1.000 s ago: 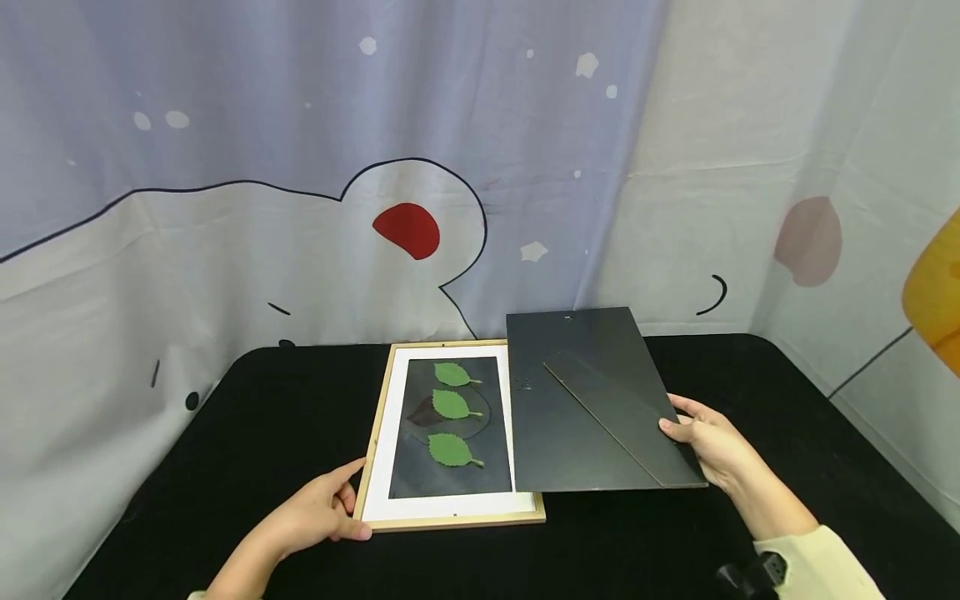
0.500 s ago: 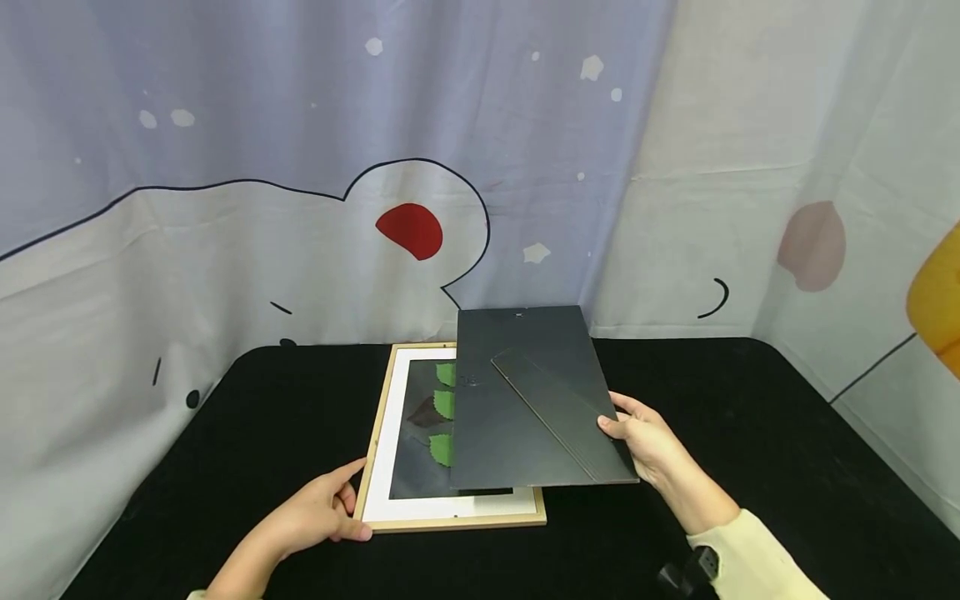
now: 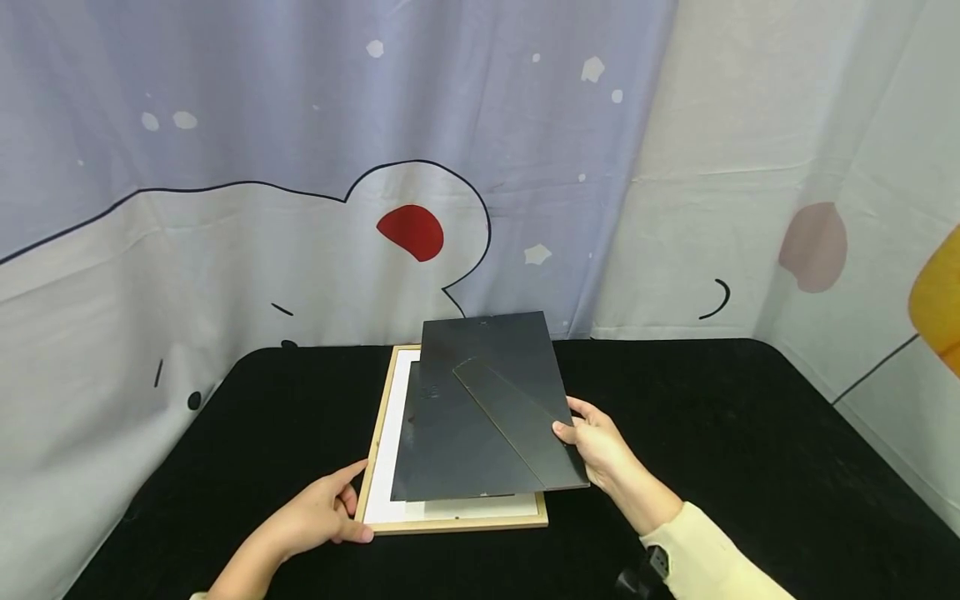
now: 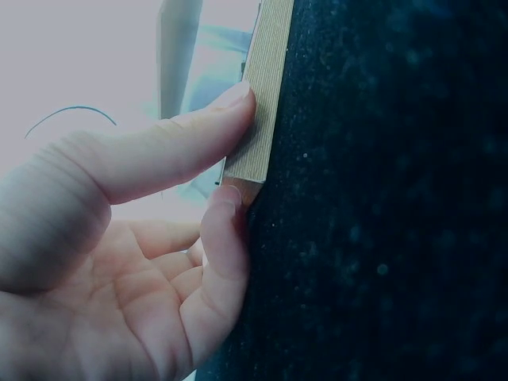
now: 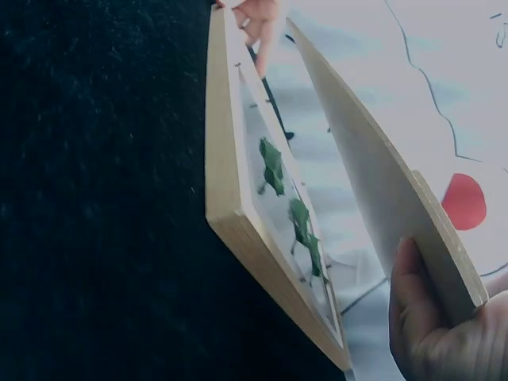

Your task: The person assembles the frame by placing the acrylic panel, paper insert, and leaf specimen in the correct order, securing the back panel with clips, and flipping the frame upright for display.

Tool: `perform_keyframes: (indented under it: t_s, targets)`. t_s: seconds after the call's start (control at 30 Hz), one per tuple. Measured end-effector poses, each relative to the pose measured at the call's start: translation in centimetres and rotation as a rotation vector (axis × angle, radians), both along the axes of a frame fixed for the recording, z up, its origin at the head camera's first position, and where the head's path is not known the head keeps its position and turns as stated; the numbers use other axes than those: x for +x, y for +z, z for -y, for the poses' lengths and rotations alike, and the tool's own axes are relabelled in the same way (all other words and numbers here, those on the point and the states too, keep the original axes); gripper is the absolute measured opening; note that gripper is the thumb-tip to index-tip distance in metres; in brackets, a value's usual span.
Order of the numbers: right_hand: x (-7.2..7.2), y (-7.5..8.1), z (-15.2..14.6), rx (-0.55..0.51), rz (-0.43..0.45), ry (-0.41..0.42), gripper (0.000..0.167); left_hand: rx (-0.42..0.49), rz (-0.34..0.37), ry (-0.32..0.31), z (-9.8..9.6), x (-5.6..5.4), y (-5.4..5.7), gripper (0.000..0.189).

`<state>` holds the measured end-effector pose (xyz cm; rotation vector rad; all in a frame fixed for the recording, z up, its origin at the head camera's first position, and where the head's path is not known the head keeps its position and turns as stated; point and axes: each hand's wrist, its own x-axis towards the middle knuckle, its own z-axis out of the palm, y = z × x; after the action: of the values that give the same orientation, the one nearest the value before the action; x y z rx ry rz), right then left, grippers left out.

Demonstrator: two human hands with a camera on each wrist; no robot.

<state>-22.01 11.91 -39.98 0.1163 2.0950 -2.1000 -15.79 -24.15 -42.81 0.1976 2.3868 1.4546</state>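
Easel-back board (image 3: 480, 417) — gripped in my right hand (image 3: 606, 450); wooden picture frame (image 3: 459, 527) — corner pinched by my left hand (image 3: 318, 512); a dipped board edge could drag green leaves (image 5: 271, 167).

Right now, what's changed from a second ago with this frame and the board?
The right hand moved the dark board leftward, so it's now over most of the wooden frame and hides the green leaves from the head view. Nothing was taken hold of or let go. The left hand still holds the wooden frame's near left corner; the frame stayed put.
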Motion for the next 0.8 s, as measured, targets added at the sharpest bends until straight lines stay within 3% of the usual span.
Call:
perform_keyframes:
  t_s: [0.27, 0.8]
  targets:
    - [-0.1, -1.0, 2.1, -0.027, 0.024, -0.036, 0.05, -0.002, -0.007, -0.008, 0.2, 0.1, -0.3, 0.097]
    - [0.1, -2.0, 4.3, -0.044, 0.002, -0.011, 0.053, 0.026, -0.029, -0.041, 0.4, 0.1, -0.1, 0.099]
